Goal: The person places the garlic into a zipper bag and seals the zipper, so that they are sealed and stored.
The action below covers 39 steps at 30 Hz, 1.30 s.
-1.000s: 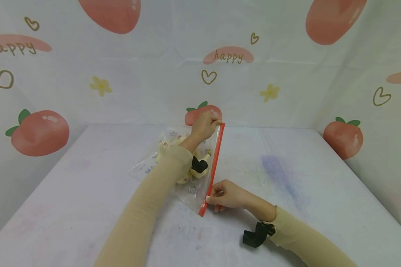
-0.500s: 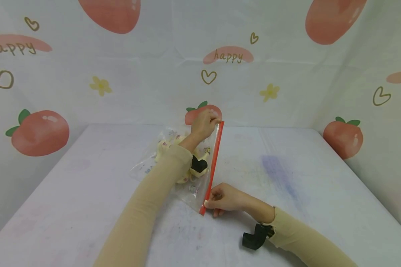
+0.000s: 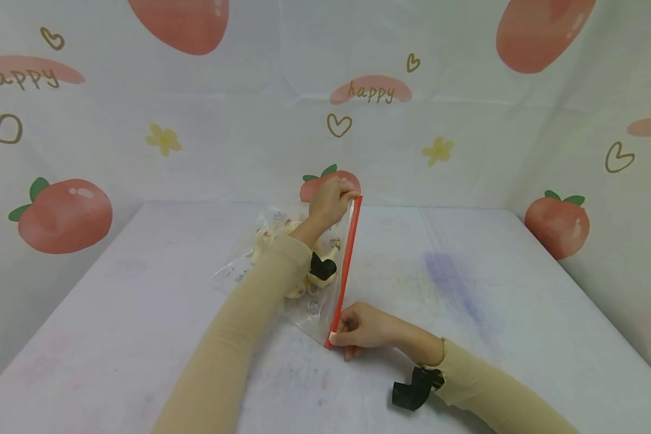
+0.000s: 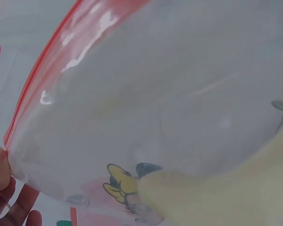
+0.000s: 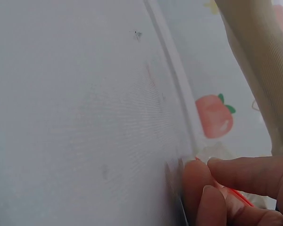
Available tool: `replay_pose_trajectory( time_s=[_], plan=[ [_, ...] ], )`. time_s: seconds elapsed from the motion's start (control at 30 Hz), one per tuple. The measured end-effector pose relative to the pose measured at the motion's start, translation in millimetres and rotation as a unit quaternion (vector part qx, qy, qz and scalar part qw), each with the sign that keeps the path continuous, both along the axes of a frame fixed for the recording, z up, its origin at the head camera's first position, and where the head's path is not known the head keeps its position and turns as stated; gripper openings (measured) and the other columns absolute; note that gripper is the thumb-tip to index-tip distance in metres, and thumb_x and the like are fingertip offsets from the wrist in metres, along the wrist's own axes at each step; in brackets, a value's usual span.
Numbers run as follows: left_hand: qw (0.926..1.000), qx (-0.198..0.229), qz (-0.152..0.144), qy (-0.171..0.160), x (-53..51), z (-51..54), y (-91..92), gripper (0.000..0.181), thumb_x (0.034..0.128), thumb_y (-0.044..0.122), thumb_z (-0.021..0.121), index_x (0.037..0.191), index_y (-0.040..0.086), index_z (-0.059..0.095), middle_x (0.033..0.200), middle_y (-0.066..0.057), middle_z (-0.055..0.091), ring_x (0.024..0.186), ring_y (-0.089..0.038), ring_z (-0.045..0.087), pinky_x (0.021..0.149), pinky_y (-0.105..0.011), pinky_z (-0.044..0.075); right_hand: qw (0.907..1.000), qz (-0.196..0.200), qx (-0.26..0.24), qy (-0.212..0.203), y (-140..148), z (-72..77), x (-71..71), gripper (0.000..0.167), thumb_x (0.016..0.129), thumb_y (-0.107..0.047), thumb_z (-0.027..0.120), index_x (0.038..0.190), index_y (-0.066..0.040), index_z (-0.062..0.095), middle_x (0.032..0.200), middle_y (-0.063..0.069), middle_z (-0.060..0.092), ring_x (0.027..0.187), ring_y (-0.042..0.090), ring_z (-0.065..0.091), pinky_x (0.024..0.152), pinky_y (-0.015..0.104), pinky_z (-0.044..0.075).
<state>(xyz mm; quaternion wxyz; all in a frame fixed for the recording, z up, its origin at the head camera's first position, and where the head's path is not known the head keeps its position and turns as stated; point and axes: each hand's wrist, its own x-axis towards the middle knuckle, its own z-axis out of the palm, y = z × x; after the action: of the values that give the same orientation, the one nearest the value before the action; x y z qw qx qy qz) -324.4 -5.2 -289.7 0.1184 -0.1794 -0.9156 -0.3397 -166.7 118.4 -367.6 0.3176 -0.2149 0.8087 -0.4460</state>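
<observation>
A clear zip bag (image 3: pixel 310 314) with a red closure strip (image 3: pixel 347 259) and small printed cartoon figures lies at the middle of the table in the head view. Several pale yellow things (image 3: pixel 264 242) are inside it; their kind is unclear, and my left forearm partly covers them. My left hand (image 3: pixel 328 202) pinches the bag's far corner at the strip's end. In the left wrist view its fingers (image 4: pixel 1 176) hold that corner. My right hand (image 3: pixel 367 325) pinches the near end of the strip. In the right wrist view its fingers (image 5: pixel 197 183) meet at the red edge.
The white table (image 3: pixel 103 337) has a purple stain (image 3: pixel 452 280) on its right side. A white cloth (image 3: pixel 239 120) printed with fruit and hearts hangs behind and at the sides. Black camera mounts (image 3: pixel 412 390) sit on both wrists.
My right hand has slid slightly toward the near end of the red strip. The strip's far end has shifted slightly left and away with my left hand, still pinching the corner.
</observation>
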Motion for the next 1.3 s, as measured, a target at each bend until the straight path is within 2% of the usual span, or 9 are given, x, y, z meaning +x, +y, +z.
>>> replay_pose_trajectory(
  time_s=[0.13, 0.27, 0.33, 0.4, 0.5, 0.9, 1.03, 1.13, 1.3],
  plan=[
    [0.9998, 0.013, -0.014, 0.003, -2.0, -1.9, -0.6, 0.023, 0.0941, 0.025, 0.056, 0.094, 0.008, 0.072, 0.081, -0.003, 0.054, 0.075, -0.017, 0.052, 0.057, -0.022, 0.032, 0.9999, 0.005, 0.007, 0.010, 1.0, 0.4, -0.1, 0.016, 0.088, -0.013, 0.063, 0.082, 0.002, 0.066, 0.064, 0.009, 0.065, 0.050, 0.005, 0.057, 0.052, 0.020, 0.046],
    [0.9976, 0.041, -0.055, -0.011, -5.6, -3.2, -2.4, 0.026, 0.0943, 0.022, 0.056, 0.084, 0.001, 0.068, 0.071, -0.004, 0.052, 0.072, -0.017, 0.049, 0.065, -0.024, 0.038, 0.9994, 0.003, 0.029, 0.019, 3.0, 1.3, 0.7, 0.018, 0.087, -0.016, 0.065, 0.078, 0.000, 0.065, 0.060, 0.004, 0.061, 0.050, 0.005, 0.055, 0.053, 0.021, 0.047],
    [0.9959, 0.049, -0.072, -0.025, -6.7, -3.4, -3.2, 0.026, 0.0945, 0.021, 0.055, 0.086, 0.001, 0.068, 0.076, -0.009, 0.060, 0.077, -0.019, 0.055, 0.072, -0.026, 0.043, 0.9991, 0.004, 0.038, 0.018, 4.0, 1.8, 1.0, 0.018, 0.086, -0.017, 0.066, 0.078, 0.000, 0.065, 0.059, 0.000, 0.059, 0.050, 0.005, 0.055, 0.053, 0.020, 0.047],
    [0.9949, 0.051, -0.079, -0.036, -6.5, -3.3, -3.3, 0.023, 0.0946, 0.022, 0.055, 0.095, 0.003, 0.070, 0.090, -0.010, 0.068, 0.087, -0.021, 0.060, 0.079, -0.028, 0.048, 0.9990, 0.005, 0.042, 0.013, 4.5, 2.6, 1.0, 0.019, 0.086, -0.018, 0.066, 0.078, -0.001, 0.066, 0.058, -0.002, 0.058, 0.050, 0.006, 0.054, 0.053, 0.020, 0.046],
    [0.9937, 0.047, -0.090, -0.047, -3.8, -2.2, -2.4, 0.024, 0.0944, 0.021, 0.056, 0.105, 0.005, 0.070, 0.106, -0.011, 0.069, 0.096, -0.023, 0.063, 0.084, -0.032, 0.050, 0.9988, 0.012, 0.045, 0.013, 6.2, 4.2, -1.0, 0.020, 0.086, -0.020, 0.067, 0.080, -0.001, 0.068, 0.059, -0.002, 0.059, 0.050, 0.006, 0.054, 0.053, 0.020, 0.046],
    [0.9820, 0.046, -0.158, -0.093, 7.5, 0.1, -7.4, 0.027, 0.0958, 0.021, 0.054, 0.116, 0.007, 0.065, 0.118, -0.009, 0.065, 0.105, -0.024, 0.061, 0.090, -0.034, 0.049, 0.9990, -0.014, 0.036, 0.021, 20.1, 9.1, -15.4, 0.023, 0.089, -0.023, 0.063, 0.087, -0.001, 0.067, 0.068, -0.001, 0.062, 0.057, 0.008, 0.056, 0.059, 0.024, 0.050],
    [0.9799, 0.028, -0.156, -0.120, 13.0, 7.1, -23.8, 0.031, 0.0968, 0.025, 0.051, 0.121, 0.008, 0.062, 0.123, -0.009, 0.062, 0.111, -0.025, 0.058, 0.094, -0.037, 0.047, 0.9986, -0.024, 0.042, 0.019, 24.5, 10.1, -18.9, 0.024, 0.090, -0.025, 0.061, 0.086, -0.001, 0.066, 0.069, -0.002, 0.062, 0.059, 0.008, 0.057, 0.061, 0.024, 0.051],
    [0.9819, 0.014, -0.136, -0.131, 16.1, 12.2, -42.3, 0.035, 0.0973, 0.028, 0.050, 0.125, 0.009, 0.059, 0.127, -0.010, 0.060, 0.114, -0.027, 0.057, 0.096, -0.041, 0.046, 0.9982, -0.030, 0.045, 0.027, 27.5, 12.2, -21.7, 0.025, 0.090, -0.026, 0.061, 0.085, -0.002, 0.066, 0.071, -0.001, 0.062, 0.061, 0.010, 0.058, 0.062, 0.026, 0.050],
    [0.9855, 0.022, -0.103, -0.133, 16.5, 15.3, -78.2, 0.037, 0.0981, 0.027, 0.048, 0.127, 0.006, 0.056, 0.127, -0.015, 0.057, 0.111, -0.032, 0.058, 0.093, -0.043, 0.047, 0.9977, -0.036, 0.032, 0.047, 34.4, 17.1, -27.7, 0.025, 0.091, -0.025, 0.059, 0.087, -0.001, 0.066, 0.078, 0.002, 0.062, 0.064, 0.012, 0.058, 0.064, 0.027, 0.049]
  ],
)
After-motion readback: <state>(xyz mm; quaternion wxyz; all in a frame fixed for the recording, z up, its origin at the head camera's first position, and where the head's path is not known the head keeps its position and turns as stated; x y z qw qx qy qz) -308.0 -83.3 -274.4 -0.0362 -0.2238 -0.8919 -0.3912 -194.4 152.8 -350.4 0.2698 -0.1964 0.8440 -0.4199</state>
